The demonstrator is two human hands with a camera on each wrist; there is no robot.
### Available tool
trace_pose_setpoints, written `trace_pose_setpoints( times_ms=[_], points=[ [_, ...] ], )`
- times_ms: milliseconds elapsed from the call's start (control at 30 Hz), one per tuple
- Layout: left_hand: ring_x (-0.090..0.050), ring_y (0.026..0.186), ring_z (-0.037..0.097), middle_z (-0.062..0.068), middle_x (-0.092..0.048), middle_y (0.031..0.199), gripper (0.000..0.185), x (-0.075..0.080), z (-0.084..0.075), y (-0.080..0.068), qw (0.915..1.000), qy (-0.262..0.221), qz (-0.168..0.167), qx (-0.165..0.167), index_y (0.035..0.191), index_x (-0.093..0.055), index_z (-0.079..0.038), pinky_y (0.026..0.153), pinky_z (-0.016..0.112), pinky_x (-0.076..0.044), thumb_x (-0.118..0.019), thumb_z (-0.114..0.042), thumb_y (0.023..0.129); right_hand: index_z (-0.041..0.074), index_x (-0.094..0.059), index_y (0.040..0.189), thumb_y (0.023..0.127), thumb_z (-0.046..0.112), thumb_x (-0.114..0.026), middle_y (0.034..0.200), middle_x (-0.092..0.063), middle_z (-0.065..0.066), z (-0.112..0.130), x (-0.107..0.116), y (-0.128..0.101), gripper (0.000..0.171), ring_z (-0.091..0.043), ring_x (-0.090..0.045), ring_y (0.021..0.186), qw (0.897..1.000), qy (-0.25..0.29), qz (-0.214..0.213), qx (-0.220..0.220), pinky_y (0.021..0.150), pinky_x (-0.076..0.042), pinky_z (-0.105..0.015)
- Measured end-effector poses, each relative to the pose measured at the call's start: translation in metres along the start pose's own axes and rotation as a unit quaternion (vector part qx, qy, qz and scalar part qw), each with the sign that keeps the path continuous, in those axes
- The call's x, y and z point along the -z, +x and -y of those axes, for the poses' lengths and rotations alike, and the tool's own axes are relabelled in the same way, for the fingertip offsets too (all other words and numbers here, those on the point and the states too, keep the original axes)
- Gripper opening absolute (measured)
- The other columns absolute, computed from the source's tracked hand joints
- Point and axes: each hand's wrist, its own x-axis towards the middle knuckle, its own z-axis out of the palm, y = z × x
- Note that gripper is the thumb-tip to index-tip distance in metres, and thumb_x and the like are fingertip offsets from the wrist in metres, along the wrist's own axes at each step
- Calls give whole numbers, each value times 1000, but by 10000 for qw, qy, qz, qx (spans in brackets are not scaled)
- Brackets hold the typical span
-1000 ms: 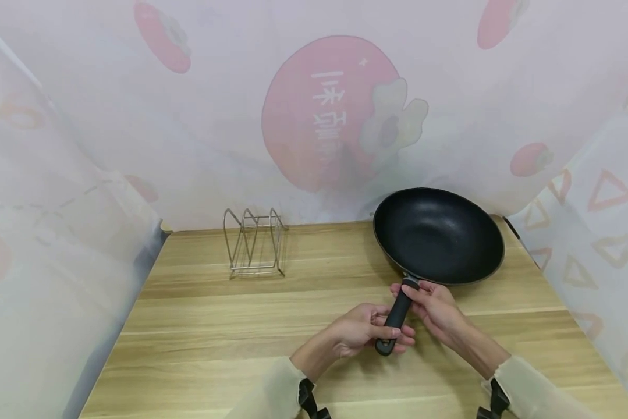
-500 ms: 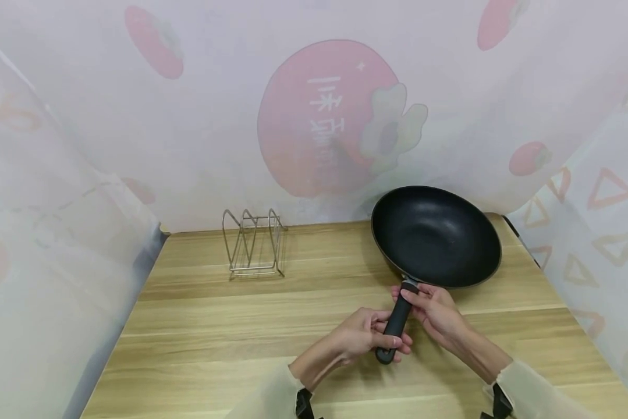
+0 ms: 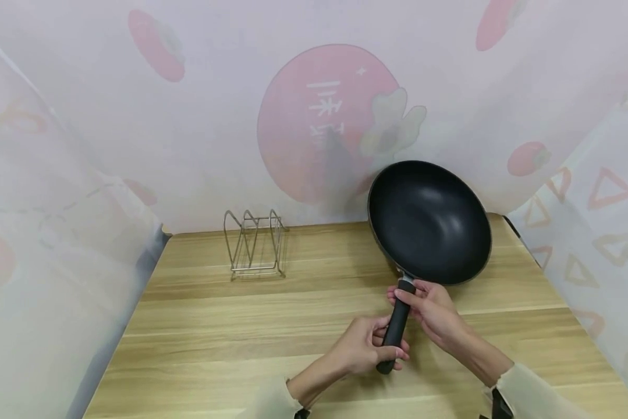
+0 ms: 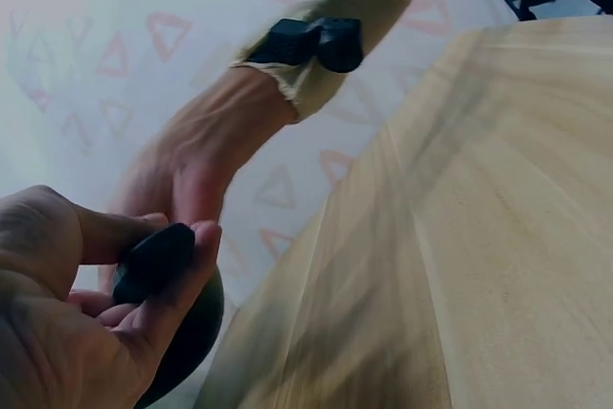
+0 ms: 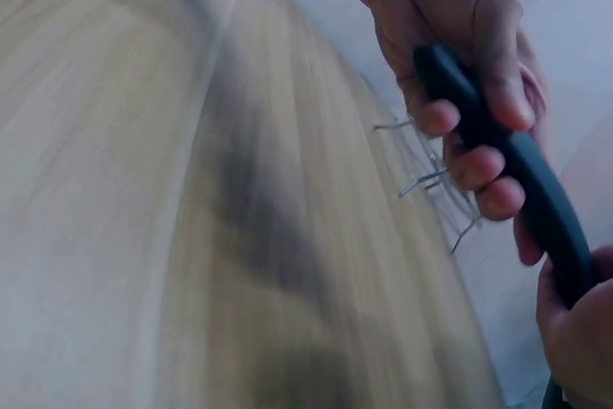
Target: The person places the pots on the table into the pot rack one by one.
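- Black non-stick wok (image 3: 429,222) is tilted up on edge at the right rear of a wooden table (image 3: 214,326), its dark hollow facing the camera and its far rim raised in front of the backdrop.
- Its black handle (image 3: 396,326) slants down from the bowl toward the person, and both hands hold it.
- Left hand (image 3: 363,348) grips the near end of the handle, fingers curled round it and the thumb across the top; the left wrist view shows the handle's rounded tip (image 4: 153,261) pinched between thumb and fingers.
- Right hand (image 3: 434,308) wraps the upper part of the handle, just below the metal collar where the handle meets the bowl, fingers closed round it.
- From the right wrist view, the left hand's fingers (image 5: 450,117) are seen curled over the handle (image 5: 522,179), with the right hand (image 5: 575,332) clamped lower at the frame's edge.
- Both forearms wear pale, sheer sleeves (image 3: 528,390).
- Small wire rack (image 3: 254,243) stands upright on the table at the left rear, well apart from the wok.
- Pale fabric backdrop (image 3: 135,116) printed with a large pink tomato and flower surrounds the table on three sides; the right panel carries orange triangles.
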Motion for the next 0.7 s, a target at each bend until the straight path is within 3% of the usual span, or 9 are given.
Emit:
trace_pose_setpoints(
  times_ms=[167,300,367,500,700],
  points=[
    [-80,86,26,16,-77,101,54,-5,-1,-5,9970,678,-321,-203,146,-55,6,76,41,-67,-73,9,95,-16,-42,146,104,0,-65,117,-73,-16,8,-11,0,51,-16,-75,107,9988,-394,-279,81,99,-59,-29],
    [-78,79,11,4,-78,96,50,-7,-1,-6,9830,1702,-413,-559,142,-59,1,68,24,-64,-76,4,95,-15,-53,135,101,2,-70,112,-74,-15,11,-20,1,41,-19,-75,102,9960,-718,-511,156,94,-61,-27],
    [-75,76,3,1,-78,96,50,-7,-1,-6,9692,2295,-437,-784,142,-59,-2,65,18,-61,-76,2,95,-15,-57,130,100,2,-71,108,-74,-14,12,-24,2,37,-20,-75,98,9944,-840,-598,210,91,-62,-27],
    [-66,73,-10,-2,-77,94,49,-7,0,-8,9338,3328,-608,-1160,139,-58,-5,60,12,-55,-77,1,95,-17,-56,130,100,-1,-70,103,-74,-12,14,-32,4,36,-19,-74,93,9927,-942,-648,376,87,-63,-26],
    [-63,78,-6,-3,-75,91,37,-5,4,-11,8752,4473,-1005,-1545,121,-60,-8,66,8,-50,-81,-1,92,-17,-45,139,101,-8,-64,106,-73,-12,19,-41,5,44,-15,-75,92,9942,-855,-478,437,88,-63,-28]
  ],
)
